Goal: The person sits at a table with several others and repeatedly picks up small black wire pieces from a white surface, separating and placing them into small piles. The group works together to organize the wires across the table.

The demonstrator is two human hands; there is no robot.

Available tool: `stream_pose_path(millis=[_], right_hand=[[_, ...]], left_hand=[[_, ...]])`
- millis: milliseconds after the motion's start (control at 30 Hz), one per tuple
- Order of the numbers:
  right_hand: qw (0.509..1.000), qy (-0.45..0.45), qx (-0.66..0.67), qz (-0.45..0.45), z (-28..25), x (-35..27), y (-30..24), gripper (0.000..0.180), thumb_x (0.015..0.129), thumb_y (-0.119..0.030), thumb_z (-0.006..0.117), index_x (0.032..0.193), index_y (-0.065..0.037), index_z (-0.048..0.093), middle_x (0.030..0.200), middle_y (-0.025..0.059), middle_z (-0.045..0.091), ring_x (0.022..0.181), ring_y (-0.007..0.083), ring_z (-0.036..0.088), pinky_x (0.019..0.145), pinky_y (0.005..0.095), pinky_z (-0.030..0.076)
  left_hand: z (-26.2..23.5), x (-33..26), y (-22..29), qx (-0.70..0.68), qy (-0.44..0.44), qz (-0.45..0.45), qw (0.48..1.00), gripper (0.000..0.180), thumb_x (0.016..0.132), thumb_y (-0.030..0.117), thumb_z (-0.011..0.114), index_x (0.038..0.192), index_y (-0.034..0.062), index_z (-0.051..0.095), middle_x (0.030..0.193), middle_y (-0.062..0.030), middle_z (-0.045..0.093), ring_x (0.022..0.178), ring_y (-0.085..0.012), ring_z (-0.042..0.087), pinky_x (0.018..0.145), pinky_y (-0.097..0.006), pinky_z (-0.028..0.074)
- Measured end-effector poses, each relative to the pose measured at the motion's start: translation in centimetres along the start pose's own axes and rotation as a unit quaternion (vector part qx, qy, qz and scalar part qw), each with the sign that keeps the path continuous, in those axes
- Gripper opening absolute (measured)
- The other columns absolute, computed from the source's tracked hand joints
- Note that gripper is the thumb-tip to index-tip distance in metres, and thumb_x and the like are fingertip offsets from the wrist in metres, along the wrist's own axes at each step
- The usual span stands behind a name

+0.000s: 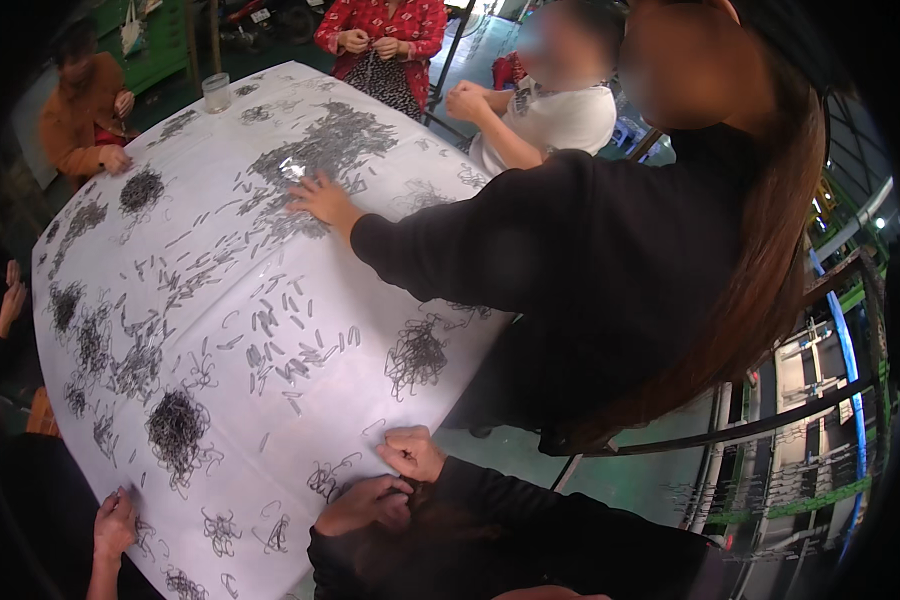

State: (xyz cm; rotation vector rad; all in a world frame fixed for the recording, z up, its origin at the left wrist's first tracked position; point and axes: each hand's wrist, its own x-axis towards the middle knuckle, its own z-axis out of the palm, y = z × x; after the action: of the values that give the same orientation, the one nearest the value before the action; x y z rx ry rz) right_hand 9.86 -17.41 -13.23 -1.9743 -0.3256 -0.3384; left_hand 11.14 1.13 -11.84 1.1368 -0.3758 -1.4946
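Near the white table's [300,440] close edge, my left hand [365,503] is closed, its fingers curled together. Just beyond it on the right, my right hand [412,452] is also closed, knuckles up. Whatever either hand holds is hidden or too small to make out. One thin bent wire piece [374,426] lies by my right fingertips. A small tangle of bent wire hooks [332,478] sits beside my left hand. Short grey strips [290,350] are scattered farther in, and a denser heap of wire hooks [420,352] lies beyond my right hand.
A person in a black top [570,230] leans over the table from the right, one hand on a large pile of grey strips [340,135]. Other people work around the edges. A dark wire heap [177,428] lies left; a clear cup [216,92] stands at the far edge.
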Motion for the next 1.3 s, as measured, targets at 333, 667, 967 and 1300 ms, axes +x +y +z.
stream_pose_path(millis=[333,667,967,1300], right_hand=[[0.999,0.004,0.003,0.041,0.6,-0.6,0.5,0.032,0.087,0.0,0.053,0.062,0.001,0.033,0.056,0.0081,0.028,0.048,0.0167,0.029,0.046,0.0344,0.022],[0.999,0.017,0.041,0.028,0.9,-0.6,0.4,0.031,0.089,-0.001,0.053,0.066,0.001,0.032,0.058,0.0083,0.027,0.052,0.0164,0.025,0.048,0.0341,0.022],[1.0,0.02,0.022,0.009,0.8,-1.0,1.4,0.029,0.091,-0.001,0.05,0.066,0.002,0.035,0.058,0.0128,0.029,0.052,0.0205,0.026,0.049,0.036,0.023],[0.996,0.019,0.078,0.031,0.9,-1.2,2.0,0.038,0.097,-0.009,0.048,0.064,-0.004,0.03,0.059,-0.0038,0.024,0.058,0.0056,0.021,0.049,0.0292,0.017]], left_hand=[[2.0,-1.2,-0.4,0.108,0.087,0.085,0.987,0.025,0.091,0.021,0.061,0.106,0.0001,0.058,0.085,-0.0086,0.066,0.067,-0.0164,0.066,0.057,-0.029,0.053],[-1.3,-12.0,0.2,0.369,0.619,0.126,0.682,0.009,0.081,0.01,0.064,0.084,0.004,0.069,0.079,-0.0103,0.069,0.072,-0.0249,0.066,0.07,-0.033,0.051],[-10.6,-13.5,-3.3,0.462,0.781,0.015,0.42,0.013,0.079,0.011,0.059,0.077,0.0005,0.066,0.085,-0.0201,0.064,0.078,-0.0382,0.063,0.071,-0.047,0.051],[-9.1,-12.0,-2.1,0.402,0.783,0.032,0.474,0.019,0.08,0.0,0.051,0.098,-0.0043,0.055,0.096,-0.0238,0.058,0.088,-0.0397,0.061,0.072,-0.048,0.052]])
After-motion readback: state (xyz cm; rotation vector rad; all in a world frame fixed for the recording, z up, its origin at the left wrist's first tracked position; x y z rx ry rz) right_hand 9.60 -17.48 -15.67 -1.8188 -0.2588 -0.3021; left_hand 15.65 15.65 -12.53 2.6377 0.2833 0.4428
